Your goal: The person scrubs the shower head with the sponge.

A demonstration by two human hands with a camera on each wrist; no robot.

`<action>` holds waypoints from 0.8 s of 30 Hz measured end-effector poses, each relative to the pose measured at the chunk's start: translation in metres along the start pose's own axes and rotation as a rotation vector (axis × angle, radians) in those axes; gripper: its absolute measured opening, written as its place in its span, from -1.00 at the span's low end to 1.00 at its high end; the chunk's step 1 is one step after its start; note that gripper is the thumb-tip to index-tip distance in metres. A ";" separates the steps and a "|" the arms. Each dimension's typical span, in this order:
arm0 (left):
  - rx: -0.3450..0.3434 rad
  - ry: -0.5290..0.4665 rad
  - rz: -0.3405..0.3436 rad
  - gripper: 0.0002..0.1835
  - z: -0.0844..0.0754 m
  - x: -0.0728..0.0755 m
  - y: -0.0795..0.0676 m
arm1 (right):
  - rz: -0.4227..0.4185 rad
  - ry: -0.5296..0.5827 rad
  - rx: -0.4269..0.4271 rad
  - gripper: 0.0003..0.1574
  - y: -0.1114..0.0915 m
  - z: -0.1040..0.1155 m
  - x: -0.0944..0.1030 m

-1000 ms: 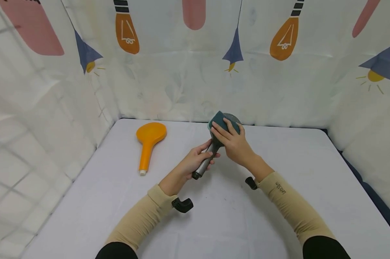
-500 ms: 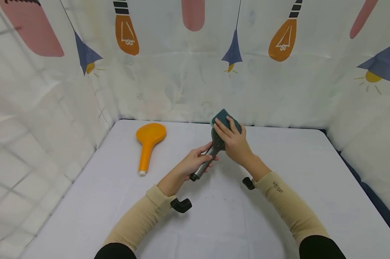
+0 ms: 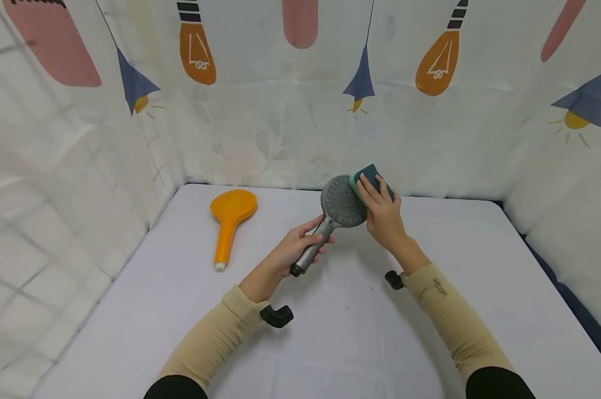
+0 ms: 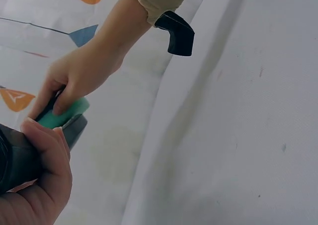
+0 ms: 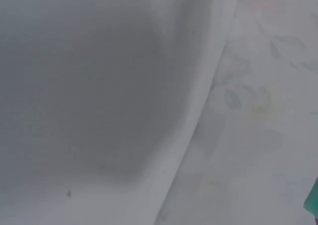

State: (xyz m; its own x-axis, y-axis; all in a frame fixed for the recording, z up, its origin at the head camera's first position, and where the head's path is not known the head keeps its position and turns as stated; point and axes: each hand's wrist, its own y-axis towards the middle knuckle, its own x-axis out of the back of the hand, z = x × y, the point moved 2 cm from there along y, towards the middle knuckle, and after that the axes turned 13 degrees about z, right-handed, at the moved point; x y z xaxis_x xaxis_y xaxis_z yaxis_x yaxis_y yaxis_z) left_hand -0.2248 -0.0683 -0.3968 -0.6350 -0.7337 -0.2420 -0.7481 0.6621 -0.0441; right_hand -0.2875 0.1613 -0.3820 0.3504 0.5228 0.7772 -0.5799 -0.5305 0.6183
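Above the table, my left hand [image 3: 300, 246] grips the handle of a grey shower head [image 3: 344, 202], whose round, dotted face is turned up. My right hand [image 3: 386, 219] holds a dark teal and green sponge [image 3: 368, 170] against the right rim of that face. In the left wrist view, curled left fingers [image 4: 52, 158] wrap the dark handle, and the sponge's green side [image 4: 74, 111] meets the head's edge [image 4: 77, 128]. Only a corner of the sponge [image 5: 313, 201] shows in the right wrist view; the right hand is out of that picture.
An orange shower-head-shaped piece with a white end [image 3: 225, 233] lies on the white table [image 3: 330, 343], left of my hands. A printed curtain [image 3: 280, 127] hangs close behind the table's back edge and along both sides.
The sponge, earlier covering much of the shower head's face, has slid right with my right hand to the rim. The dotted face is now exposed and turned more upward; my left hand keeps its grip.
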 end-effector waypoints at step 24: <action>-0.074 -0.219 -0.083 -0.32 -0.001 0.007 0.001 | 0.014 -0.019 0.094 -0.31 -0.017 0.002 0.001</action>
State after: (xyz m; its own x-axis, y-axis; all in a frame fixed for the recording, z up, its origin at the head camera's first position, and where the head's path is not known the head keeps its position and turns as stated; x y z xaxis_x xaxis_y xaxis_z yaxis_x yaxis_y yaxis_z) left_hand -0.2298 -0.0727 -0.3979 -0.5201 -0.7291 -0.4449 -0.8130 0.5822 -0.0038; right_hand -0.2756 0.1699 -0.3916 0.3572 0.5029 0.7871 -0.5131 -0.5985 0.6153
